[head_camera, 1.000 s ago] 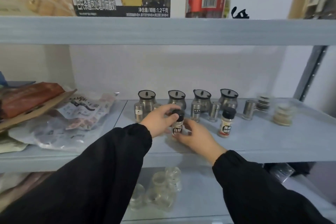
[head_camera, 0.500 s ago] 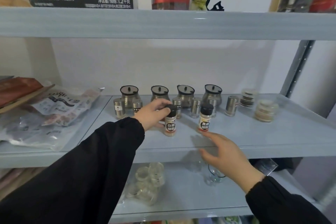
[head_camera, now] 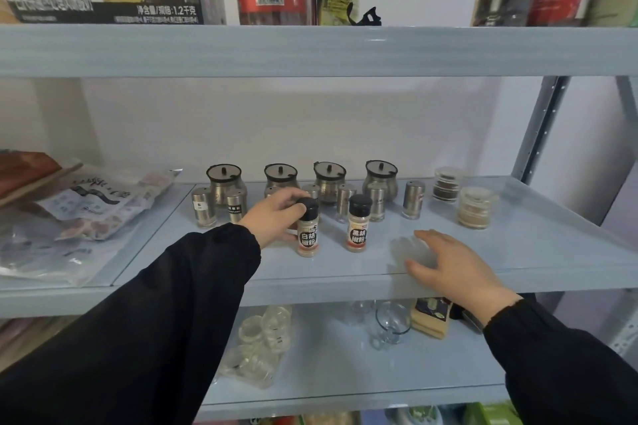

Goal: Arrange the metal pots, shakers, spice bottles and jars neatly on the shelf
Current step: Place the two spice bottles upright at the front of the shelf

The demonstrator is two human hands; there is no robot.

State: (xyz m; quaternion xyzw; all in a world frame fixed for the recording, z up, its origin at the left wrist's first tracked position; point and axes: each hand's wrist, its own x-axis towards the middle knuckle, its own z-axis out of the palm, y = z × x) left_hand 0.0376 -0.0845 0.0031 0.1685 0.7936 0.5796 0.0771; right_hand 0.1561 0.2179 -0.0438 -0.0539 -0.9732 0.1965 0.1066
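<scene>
My left hand (head_camera: 276, 217) wraps around the black-capped white pepper bottle (head_camera: 307, 228), which stands upright on the shelf (head_camera: 518, 252); the black pepper bottle (head_camera: 358, 224) stands just beside it at three o'clock, apart from my fingers. My right hand (head_camera: 448, 269) hovers spread and empty at the shelf's front edge, at four o'clock from that bottle; four metal pots (head_camera: 329, 178) line the back at twelve o'clock, with the shakers (head_camera: 412, 199) just in front.
</scene>
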